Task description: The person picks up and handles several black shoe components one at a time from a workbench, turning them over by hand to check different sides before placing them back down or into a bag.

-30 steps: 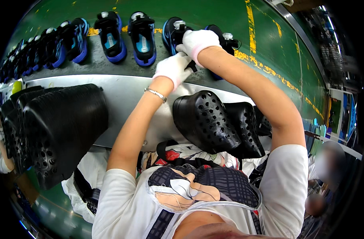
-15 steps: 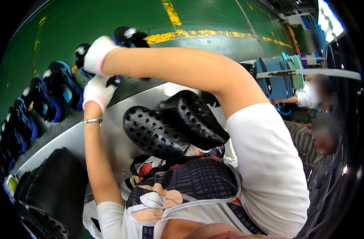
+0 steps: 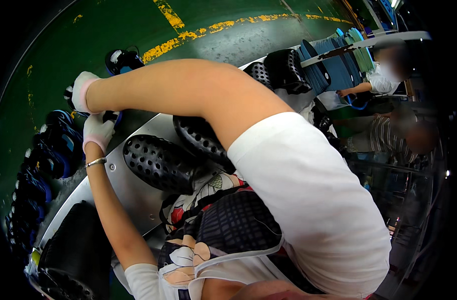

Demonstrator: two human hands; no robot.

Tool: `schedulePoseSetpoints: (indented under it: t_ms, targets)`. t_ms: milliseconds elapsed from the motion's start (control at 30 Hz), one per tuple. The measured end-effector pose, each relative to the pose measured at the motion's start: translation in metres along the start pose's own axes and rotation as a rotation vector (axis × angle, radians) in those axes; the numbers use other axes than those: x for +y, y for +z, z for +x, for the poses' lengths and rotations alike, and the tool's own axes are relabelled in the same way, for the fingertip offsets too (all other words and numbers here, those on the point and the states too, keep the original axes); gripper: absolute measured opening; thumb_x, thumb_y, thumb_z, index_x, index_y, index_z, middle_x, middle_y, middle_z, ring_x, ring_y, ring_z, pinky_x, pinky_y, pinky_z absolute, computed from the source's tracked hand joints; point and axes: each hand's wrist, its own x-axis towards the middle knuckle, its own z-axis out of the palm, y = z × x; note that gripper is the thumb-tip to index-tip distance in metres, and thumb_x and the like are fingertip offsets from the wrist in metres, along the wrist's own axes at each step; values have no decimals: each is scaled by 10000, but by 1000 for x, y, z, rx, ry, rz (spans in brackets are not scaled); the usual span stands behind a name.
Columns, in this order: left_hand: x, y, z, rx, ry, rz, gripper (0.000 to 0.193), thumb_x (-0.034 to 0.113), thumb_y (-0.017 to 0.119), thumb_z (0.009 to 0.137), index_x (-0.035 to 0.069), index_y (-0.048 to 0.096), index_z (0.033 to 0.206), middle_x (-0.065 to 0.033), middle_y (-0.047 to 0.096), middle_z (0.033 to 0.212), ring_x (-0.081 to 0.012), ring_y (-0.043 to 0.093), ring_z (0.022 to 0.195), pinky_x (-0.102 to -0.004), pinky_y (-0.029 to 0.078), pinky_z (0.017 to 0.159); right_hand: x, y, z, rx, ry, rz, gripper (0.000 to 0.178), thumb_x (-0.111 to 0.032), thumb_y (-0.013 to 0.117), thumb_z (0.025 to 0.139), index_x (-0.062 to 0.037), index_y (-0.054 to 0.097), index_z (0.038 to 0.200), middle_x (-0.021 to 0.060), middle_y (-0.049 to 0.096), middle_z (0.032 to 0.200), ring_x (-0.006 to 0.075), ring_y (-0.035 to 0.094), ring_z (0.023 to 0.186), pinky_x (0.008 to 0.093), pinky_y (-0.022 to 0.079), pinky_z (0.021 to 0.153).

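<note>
Both my hands wear white gloves with pink cuffs and meet at a black and blue sandal (image 3: 112, 117), beyond the metal bench edge. My right hand (image 3: 84, 92) curls over its far part, the fingers mostly hidden. The closed fingers of my left hand (image 3: 99, 131) grip its near end. Only small parts of this sandal show between and beside the gloves. Close to my body, a black perforated shoe form (image 3: 158, 162) rests on the metal bench (image 3: 119, 175). A second perforated form (image 3: 201, 137) lies beside it, partly behind my right arm.
Black and blue sandals (image 3: 63, 145) stand in a row on the left; another sandal (image 3: 123, 61) is farther off. A black form (image 3: 76, 250) sits at lower left. More perforated forms (image 3: 287, 70) and blue sheets (image 3: 316, 65) lie to the right, near another person's hand (image 3: 344, 93).
The view has turned, shifting the scene leftward and showing more forms at the right. My right hand sits slightly lower over the sandal; both hands stay at it.
</note>
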Motion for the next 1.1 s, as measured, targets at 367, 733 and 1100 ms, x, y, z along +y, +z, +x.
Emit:
schedulePoseSetpoints:
  t_ms: [367, 733, 1100]
  targets:
    - [-24, 4, 11, 137, 136, 62, 289, 271, 665, 861, 13, 593, 971, -144, 634, 776, -270, 630, 658, -354, 490, 625, 107, -81, -299, 196, 343, 88, 323, -378, 497, 939, -91, 631, 1007, 122, 635, 797, 300, 633, 771, 415, 504, 682]
    - [0, -20, -18, 287, 272, 397, 545, 374, 656, 821, 35, 579, 1241, -174, 525, 1277, -348, 566, 1113, -374, 461, 953, 133, 35, -478, 323, 917, 265, 354, -300, 647, 824, -138, 609, 1137, 99, 611, 1081, 272, 616, 994, 362, 500, 843]
    - [25, -38, -45, 351, 283, 361, 413, 285, 641, 879, 62, 611, 1226, -135, 564, 1227, -249, 624, 940, -333, 505, 830, 136, 25, -483, 416, 847, 191, 297, -223, 699, 810, -89, 617, 1062, 86, 592, 1008, 247, 626, 892, 342, 506, 794]
